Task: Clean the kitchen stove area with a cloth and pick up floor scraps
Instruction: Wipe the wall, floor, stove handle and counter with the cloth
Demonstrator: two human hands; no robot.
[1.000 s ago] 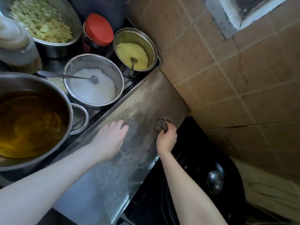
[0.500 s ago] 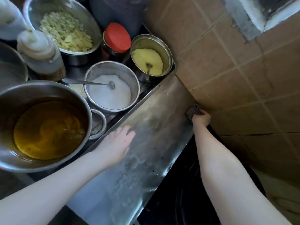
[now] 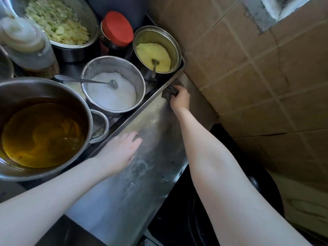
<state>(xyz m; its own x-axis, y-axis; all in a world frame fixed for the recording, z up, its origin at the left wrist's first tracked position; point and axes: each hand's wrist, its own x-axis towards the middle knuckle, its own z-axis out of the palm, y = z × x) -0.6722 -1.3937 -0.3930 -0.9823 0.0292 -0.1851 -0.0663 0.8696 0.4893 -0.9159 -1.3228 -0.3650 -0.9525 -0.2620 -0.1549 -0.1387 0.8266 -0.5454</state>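
A smeared steel counter strip [image 3: 150, 174] runs between a tray of pots and a black wok. My right hand [image 3: 180, 99] is shut on a small dark grey cloth [image 3: 170, 90] and presses it on the strip's far end, against the tray's raised edge, near the tiled wall. My left hand [image 3: 122, 150] lies flat on the strip nearer to me, fingers spread, holding nothing. The floor and any scraps are out of view.
On the left stand a big pot of amber oil [image 3: 42, 132], a pot of white powder with a spoon [image 3: 111, 89], a pot of yellow powder [image 3: 156, 52], a red-lidded jar [image 3: 117, 27], a bowl of chopped vegetables [image 3: 56, 20] and a squeeze bottle [image 3: 26, 43]. The black wok [image 3: 186, 219] sits lower right.
My right hand has slid the cloth along the strip, from beside the wok up to the far corner by the tray. My left hand has stayed flat in place.
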